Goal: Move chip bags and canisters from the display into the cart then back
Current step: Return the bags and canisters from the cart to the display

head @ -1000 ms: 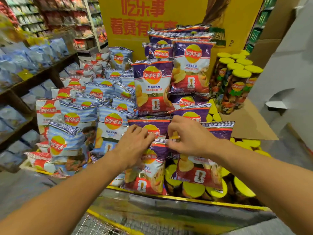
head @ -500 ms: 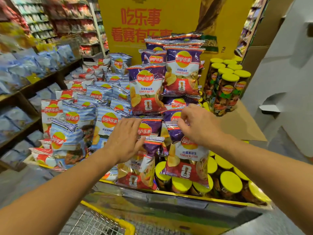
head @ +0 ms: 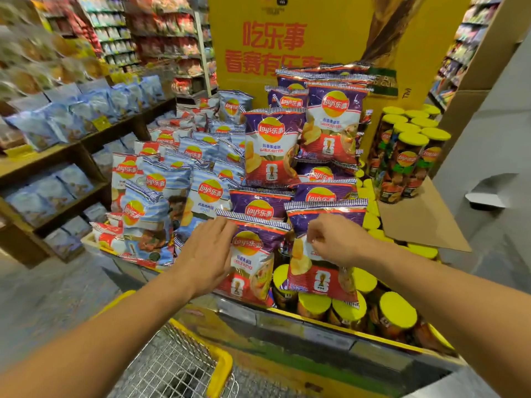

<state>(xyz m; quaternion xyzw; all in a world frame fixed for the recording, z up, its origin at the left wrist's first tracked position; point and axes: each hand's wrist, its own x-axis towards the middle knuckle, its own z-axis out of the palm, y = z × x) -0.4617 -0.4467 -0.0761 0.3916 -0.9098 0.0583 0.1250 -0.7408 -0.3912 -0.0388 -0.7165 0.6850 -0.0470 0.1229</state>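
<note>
Two purple Lay's garlic-butter chip bags stand at the display's front edge. My left hand (head: 211,254) lies with straight fingers against the left side of the left purple bag (head: 253,262). My right hand (head: 336,242) has curled fingers pinching the front of the right purple bag (head: 321,271), which leans over yellow-lidded canisters (head: 398,311) in the front row. More purple bags (head: 273,147) are stacked behind, blue-striped bags (head: 209,191) to the left. A block of tall canisters (head: 408,156) stands at the back right. The cart's wire basket with yellow rim (head: 221,366) sits below.
A yellow promotional board (head: 316,38) backs the display. A brown cardboard sheet (head: 422,222) lies over canisters at the right. Wooden shelves (head: 57,156) with pale blue bags run along the left. A grey wall is at the right.
The right purple bag has been pulled forward and down toward the display's front edge in my right hand. My left hand shifted onto the side of the left purple bag. The view moved back, showing more cart.
</note>
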